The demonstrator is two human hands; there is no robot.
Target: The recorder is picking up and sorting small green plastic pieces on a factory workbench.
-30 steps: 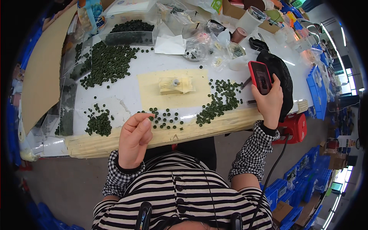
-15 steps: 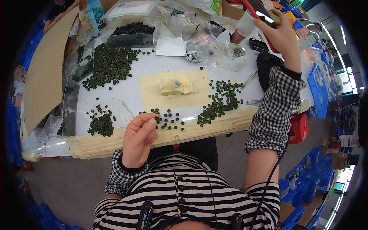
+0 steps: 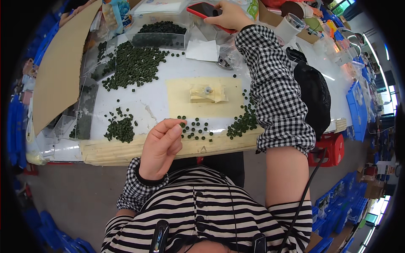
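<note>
My right hand (image 3: 230, 17) reaches to the back of the table and holds a smartphone (image 3: 203, 9) in a red case, its dark screen facing up. Near the front edge, my left hand (image 3: 161, 147) hovers with thumb and forefinger pinched together; whatever lies between the tips is too small to make out. Just right of those fingertips lie several loose small dark green round pieces (image 3: 197, 130). Behind them a small yellowish block (image 3: 202, 99), with a little round metal-looking part on top, sits on a pale yellow sheet (image 3: 179, 103).
A large heap of green pieces (image 3: 135, 63) spreads at the back left, beside a clear tray (image 3: 158, 41) of more. Smaller piles (image 3: 120, 128) lie nearer. A cardboard sheet (image 3: 63, 71) leans at left. A black bag (image 3: 312, 99) and a clear cup (image 3: 290, 27) stand right.
My right hand has carried the phone leftward across the back of the table, and its sleeve now covers part of the right pile. My left hand keeps its pinch. The view has shifted slightly.
</note>
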